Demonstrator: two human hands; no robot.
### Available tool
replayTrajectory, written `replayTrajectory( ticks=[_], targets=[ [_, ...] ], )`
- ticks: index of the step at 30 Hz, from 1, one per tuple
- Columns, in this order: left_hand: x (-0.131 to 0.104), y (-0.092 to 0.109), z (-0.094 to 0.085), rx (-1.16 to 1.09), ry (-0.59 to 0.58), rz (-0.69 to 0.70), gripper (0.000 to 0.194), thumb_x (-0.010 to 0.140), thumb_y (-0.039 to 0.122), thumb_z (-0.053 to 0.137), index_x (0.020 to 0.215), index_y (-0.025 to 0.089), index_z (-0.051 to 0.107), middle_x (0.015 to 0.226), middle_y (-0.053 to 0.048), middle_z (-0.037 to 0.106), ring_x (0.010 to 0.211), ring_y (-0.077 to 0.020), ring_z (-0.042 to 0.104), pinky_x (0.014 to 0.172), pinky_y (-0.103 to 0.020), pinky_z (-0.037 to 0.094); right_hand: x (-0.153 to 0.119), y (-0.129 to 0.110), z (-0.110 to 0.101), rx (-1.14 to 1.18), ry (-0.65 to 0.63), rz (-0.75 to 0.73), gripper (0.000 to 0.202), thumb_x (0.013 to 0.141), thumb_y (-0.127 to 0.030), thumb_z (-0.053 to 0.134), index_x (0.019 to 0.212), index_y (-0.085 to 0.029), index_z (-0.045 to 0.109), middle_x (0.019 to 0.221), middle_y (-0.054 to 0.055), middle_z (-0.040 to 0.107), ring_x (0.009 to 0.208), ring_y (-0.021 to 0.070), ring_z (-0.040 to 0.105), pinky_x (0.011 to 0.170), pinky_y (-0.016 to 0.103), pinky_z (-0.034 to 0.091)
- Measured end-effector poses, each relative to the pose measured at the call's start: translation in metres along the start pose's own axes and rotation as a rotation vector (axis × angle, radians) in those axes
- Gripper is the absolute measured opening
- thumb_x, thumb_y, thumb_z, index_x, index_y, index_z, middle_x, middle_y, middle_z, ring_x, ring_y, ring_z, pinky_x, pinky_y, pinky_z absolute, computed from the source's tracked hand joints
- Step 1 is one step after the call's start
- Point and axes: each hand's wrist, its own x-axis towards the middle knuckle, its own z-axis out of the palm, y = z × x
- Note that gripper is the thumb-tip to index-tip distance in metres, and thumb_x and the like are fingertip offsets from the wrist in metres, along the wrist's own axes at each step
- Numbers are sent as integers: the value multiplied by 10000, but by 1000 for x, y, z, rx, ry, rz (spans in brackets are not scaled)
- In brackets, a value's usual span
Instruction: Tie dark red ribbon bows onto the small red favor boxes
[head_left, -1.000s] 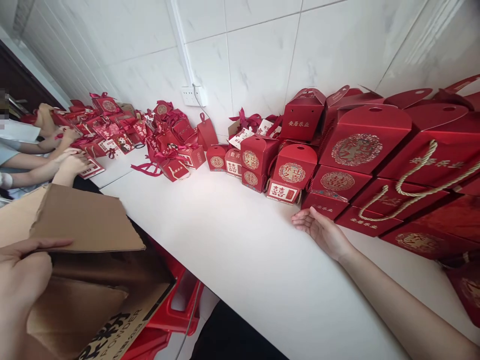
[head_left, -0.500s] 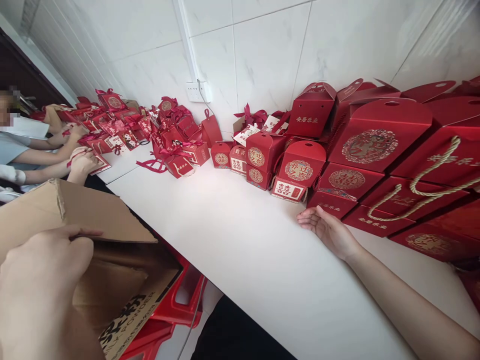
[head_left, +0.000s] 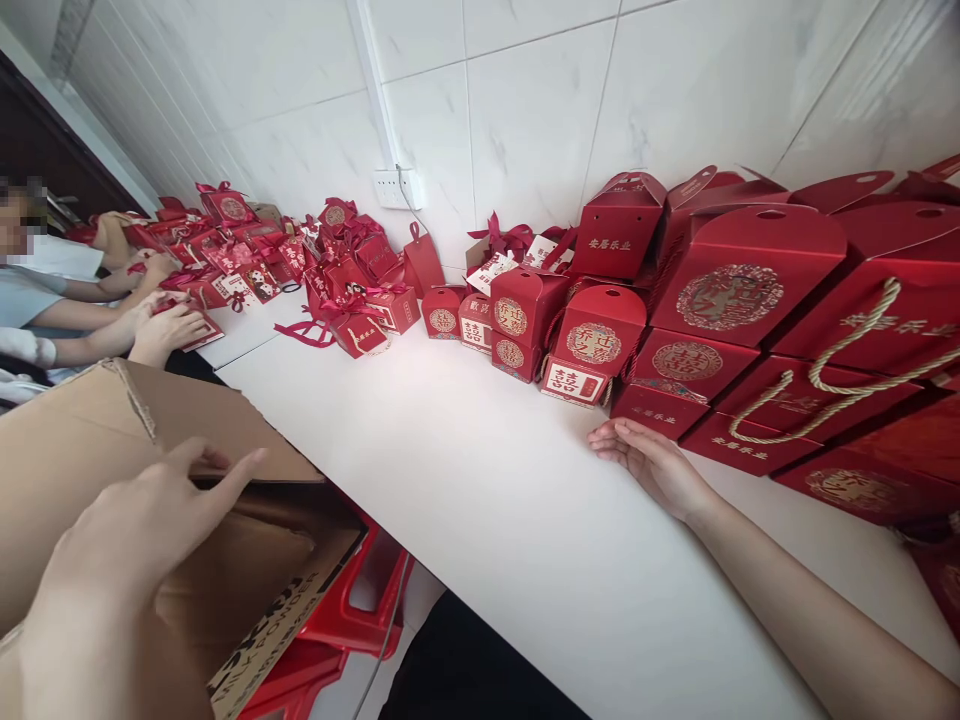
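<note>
My left hand (head_left: 154,520) is over an opened brown cardboard box (head_left: 262,590) marked "MILK POWDER" at the lower left. Its thumb and forefinger are spread apart at the edge of the raised flap (head_left: 225,420); the other fingers are partly hidden. My right hand (head_left: 652,465) rests on its side on the white table (head_left: 450,450), loosely open and holding nothing. Just beyond its fingertips are stacked red gift boxes (head_left: 660,412) with gold print. A smaller box with a white double-happiness label (head_left: 570,382) stands near them.
Larger red boxes with rope handles (head_left: 840,400) are piled at the right against the tiled wall (head_left: 540,130). Ribboned red boxes (head_left: 352,270) crowd the far table. Other people's hands (head_left: 169,325) work there at the left. Red plastic stools (head_left: 360,600) stand below the cardboard box.
My left hand has shifted right and loosened from the cardboard flap, its thumb and forefinger spreading. My right hand stays nearly in place. The view has turned slightly.
</note>
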Motion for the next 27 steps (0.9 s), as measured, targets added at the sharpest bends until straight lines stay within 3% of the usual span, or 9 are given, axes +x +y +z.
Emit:
replayTrajectory(
  ticks=[3, 8, 17, 23, 27],
  targets=[
    [2, 0, 3, 154, 11, -187, 431, 711, 623, 496, 925, 268, 615, 963, -133, 647, 858, -400, 616, 691, -467, 504, 0, 0, 0, -18, -7, -4, 237, 882, -459, 599, 921, -257, 716, 1034, 63, 687, 1011, 225, 604, 885, 344, 484],
    [7, -11, 9, 261, 22, -254, 363, 762, 556, 424, 912, 276, 598, 955, -128, 631, 828, -362, 623, 629, -404, 496, 1, 1, 0, -26, -16, -7, 225, 884, -449, 604, 914, -253, 709, 1023, 54, 687, 1006, 213, 605, 887, 331, 476],
    [8, 42, 27, 201, 46, -149, 302, 745, 422, 464, 914, 248, 644, 952, -149, 660, 843, -357, 643, 608, -375, 475, -1, -4, 4, -58, -22, -7, 225, 867, -455, 632, 888, -241, 697, 1006, 55, 688, 994, 210, 606, 894, 335, 464],
    [20, 52, 55, 114, 35, -75, 315, 739, 400, 480, 934, 229, 658, 965, -162, 677, 866, -349, 642, 640, -380, 471, 0, -5, 5, -84, -34, -20, 232, 856, -456, 645, 911, -237, 698, 1004, 57, 685, 977, 210, 605, 884, 338, 462],
    [19, 53, 61, 126, 10, -68, 309, 757, 428, 463, 914, 237, 650, 914, -159, 662, 828, -345, 642, 611, -366, 460, 2, -6, 6, -91, -52, -30, 227, 861, -443, 643, 915, -230, 699, 993, 57, 685, 968, 204, 604, 888, 339, 454]
  ],
)
